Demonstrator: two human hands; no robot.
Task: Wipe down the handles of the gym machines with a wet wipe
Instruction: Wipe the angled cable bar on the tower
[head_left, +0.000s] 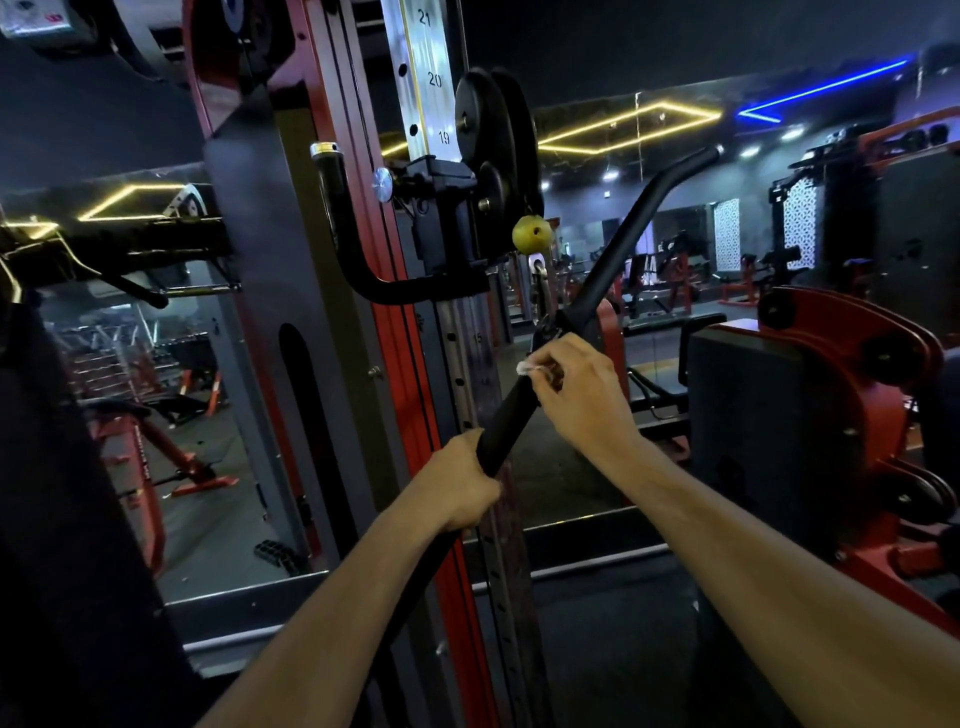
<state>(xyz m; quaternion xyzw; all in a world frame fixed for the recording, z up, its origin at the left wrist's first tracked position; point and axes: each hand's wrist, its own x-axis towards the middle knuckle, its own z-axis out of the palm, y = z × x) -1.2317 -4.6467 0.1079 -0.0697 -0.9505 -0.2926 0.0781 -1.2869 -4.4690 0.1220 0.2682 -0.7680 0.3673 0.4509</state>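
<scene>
**Cable bar held at two points, wipe at mid-bar**

The wet wipe (529, 368) shows as a small white crumpled edge at the fingertips of the right hand (576, 392). It lies against the black bar handle (511, 408), just below the bar's central swivel joint. Most of the wipe is hidden by the fingers.

Right hand: fingers curled, pinching the wipe onto the bar. The back of the hand faces the camera. The forearm runs in from the lower right, rising toward the bar.

Left hand (462, 486): fingers wrapped fully round the lower section of the bar, a closed grip on the handle. The forearm enters from the bottom centre and rises to the bar. The two hands are near each other on the same bar, the left one lower.

Bar handle: long, black, tilted from lower left to upper right. Its upper end bends and finishes in a rounded tip. The centre hangs by a metal link from a yellow ball stopper (531, 235) under the pulley carriage (447, 208).

The carriage sits on a silver upright (423, 78) marked with the numbers 19, 20 and 21. A red frame post (387, 291) stands just beside it. Black pulley wheels (493, 124) are mounted on the carriage.

A red and black machine (841, 395) stands at the right. No containers are in view.
</scene>
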